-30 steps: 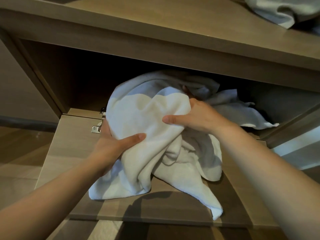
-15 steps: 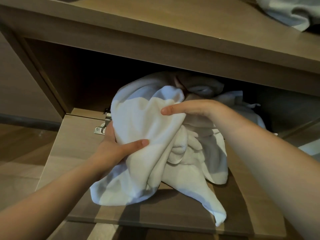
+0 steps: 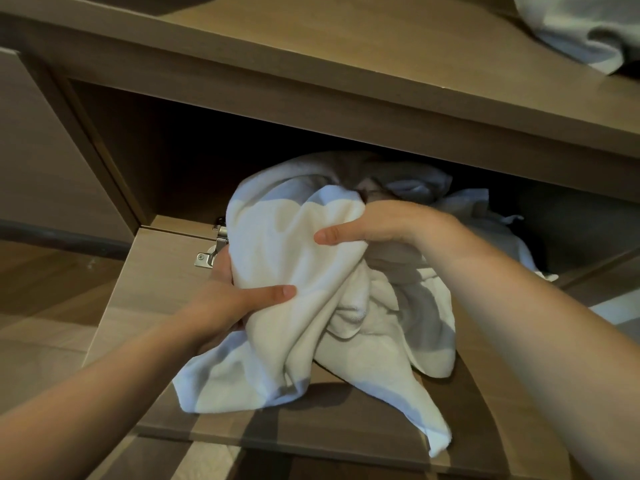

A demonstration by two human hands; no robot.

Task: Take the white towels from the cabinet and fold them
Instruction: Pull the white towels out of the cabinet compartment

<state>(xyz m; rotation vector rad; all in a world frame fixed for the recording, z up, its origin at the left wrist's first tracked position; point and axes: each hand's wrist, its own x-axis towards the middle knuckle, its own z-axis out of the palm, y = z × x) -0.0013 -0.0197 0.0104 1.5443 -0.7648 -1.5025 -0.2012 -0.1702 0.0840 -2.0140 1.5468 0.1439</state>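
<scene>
Hanging from the cabinet [image 3: 104,140] mouth over the lowered door [image 3: 156,299], the white towel [image 3: 277,258] is gripped by the left hand [image 3: 232,303] and right hand [image 3: 377,226], fingers clamped on cloth.

Wooden cabinet [image 3: 311,109]: drop-down door [image 3: 156,323] open flat, white towels [image 3: 287,244] heaped from the compartment out over it; cabinet top [image 3: 346,46] carries crumpled pale cloth [image 3: 581,26], right.
</scene>
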